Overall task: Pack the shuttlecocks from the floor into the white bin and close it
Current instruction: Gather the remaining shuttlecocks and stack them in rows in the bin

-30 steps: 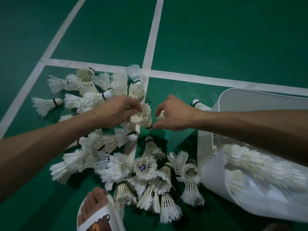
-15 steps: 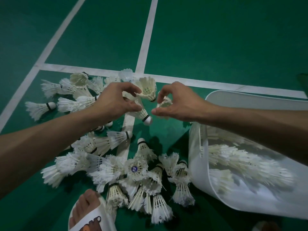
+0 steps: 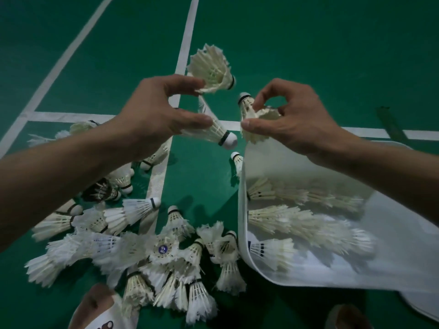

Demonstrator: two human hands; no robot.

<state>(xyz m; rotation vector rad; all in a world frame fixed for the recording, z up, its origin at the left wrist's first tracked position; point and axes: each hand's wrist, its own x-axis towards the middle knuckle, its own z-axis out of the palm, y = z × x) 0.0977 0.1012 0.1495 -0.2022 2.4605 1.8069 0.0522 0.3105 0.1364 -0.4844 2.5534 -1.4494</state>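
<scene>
My left hand holds two white feather shuttlecocks raised above the floor: one pinched at the fingertips with its skirt facing me, another under the thumb with its cork pointing right. My right hand pinches a third shuttlecock by its feathers, cork up. The white bin lies on its side at the right, its mouth toward me, with rows of stacked shuttlecocks inside. Several loose shuttlecocks are piled on the green floor below my hands.
White court lines cross the green floor under the pile. My sandalled foot is at the bottom left edge, touching the pile. A single shuttlecock stands against the bin's left rim. A dark rounded shape shows at the bottom right.
Both hands have lifted up from the pile with shuttlecocks in them. The left hand now carries two, and the view has drawn closer to the bin.
</scene>
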